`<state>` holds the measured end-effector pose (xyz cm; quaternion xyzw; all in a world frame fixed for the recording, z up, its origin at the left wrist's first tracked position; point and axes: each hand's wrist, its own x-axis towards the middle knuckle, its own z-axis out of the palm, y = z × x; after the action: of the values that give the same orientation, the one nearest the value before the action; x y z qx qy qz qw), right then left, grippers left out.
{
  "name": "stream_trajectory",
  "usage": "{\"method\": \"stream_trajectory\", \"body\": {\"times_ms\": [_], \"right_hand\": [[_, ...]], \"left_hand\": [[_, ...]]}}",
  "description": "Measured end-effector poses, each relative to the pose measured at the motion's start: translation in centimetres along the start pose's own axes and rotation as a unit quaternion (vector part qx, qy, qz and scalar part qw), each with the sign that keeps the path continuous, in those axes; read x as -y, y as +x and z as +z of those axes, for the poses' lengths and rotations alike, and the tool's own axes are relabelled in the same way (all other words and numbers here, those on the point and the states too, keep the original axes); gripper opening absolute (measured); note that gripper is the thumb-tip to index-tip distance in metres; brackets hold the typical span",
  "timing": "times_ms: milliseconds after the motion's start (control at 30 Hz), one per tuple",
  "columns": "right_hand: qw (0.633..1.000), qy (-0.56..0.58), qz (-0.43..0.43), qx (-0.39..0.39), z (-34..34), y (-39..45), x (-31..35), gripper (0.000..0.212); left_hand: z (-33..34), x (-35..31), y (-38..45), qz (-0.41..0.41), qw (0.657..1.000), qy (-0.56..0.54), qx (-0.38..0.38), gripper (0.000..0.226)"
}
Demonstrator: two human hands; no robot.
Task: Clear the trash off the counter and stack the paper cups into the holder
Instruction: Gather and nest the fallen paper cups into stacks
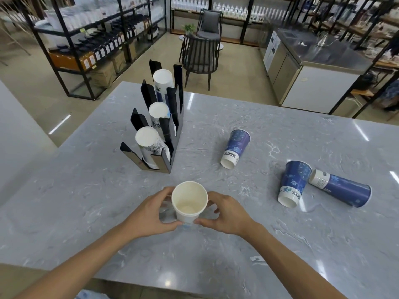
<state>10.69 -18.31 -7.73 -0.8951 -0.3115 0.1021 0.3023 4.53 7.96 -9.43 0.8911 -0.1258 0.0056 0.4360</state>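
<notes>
Your left hand (154, 214) and right hand (226, 214) both grasp one white paper cup (189, 201), upright, mouth open toward you, thumbs meeting at its lower front and fingers wrapped round each side. The cup sits over the grey marbled counter (86, 201), near the middle of its near half; whether its base touches the surface cannot be told. The black cup holder (170, 134) stands beyond and to the left, three slots in a row running away from you, each already carrying a stack of inverted cups: near stack (146, 139), middle stack (158, 112), far stack (163, 79). Bare counter lies between the held cup and the holder's near end. To the right, three blue cups lie on their sides: one (236, 147) alone near centre, and a pair further right, cup (294, 183) and cup (343, 190), just beside each other, possibly touching. The counter's near edge runs below your forearms; its left edge slants off past the holder, floor beyond.
</notes>
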Motion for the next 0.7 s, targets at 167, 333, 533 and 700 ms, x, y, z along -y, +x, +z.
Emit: {"method": "stream_trajectory", "body": {"times_ms": [167, 333, 533, 700], "right_hand": [[1.0, -0.009, 0.014, -0.022, -1.3, -1.1, 0.3, 0.075], [0.997, -0.046, 0.023, -0.063, -3.3, -2.5, 0.9, 0.078], [0.985, -0.091, 0.027, -0.148, -6.0, -4.1, 2.2, 0.072], [0.969, -0.098, 0.061, -0.22, -7.5, -5.5, 2.3, 0.064]], "left_hand": [[-2.5, -1.4, -0.2, 0.018, 1.0, 0.013, -0.013, 0.087], [-5.7, -4.1, 1.0, 0.066, 0.997, 0.047, -0.003, 0.081], [-7.5, -7.8, 4.4, 0.094, 0.991, 0.09, 0.005, 0.062], [-6.1, -10.3, 7.7, 0.113, 0.981, 0.153, 0.028, 0.062]]}}
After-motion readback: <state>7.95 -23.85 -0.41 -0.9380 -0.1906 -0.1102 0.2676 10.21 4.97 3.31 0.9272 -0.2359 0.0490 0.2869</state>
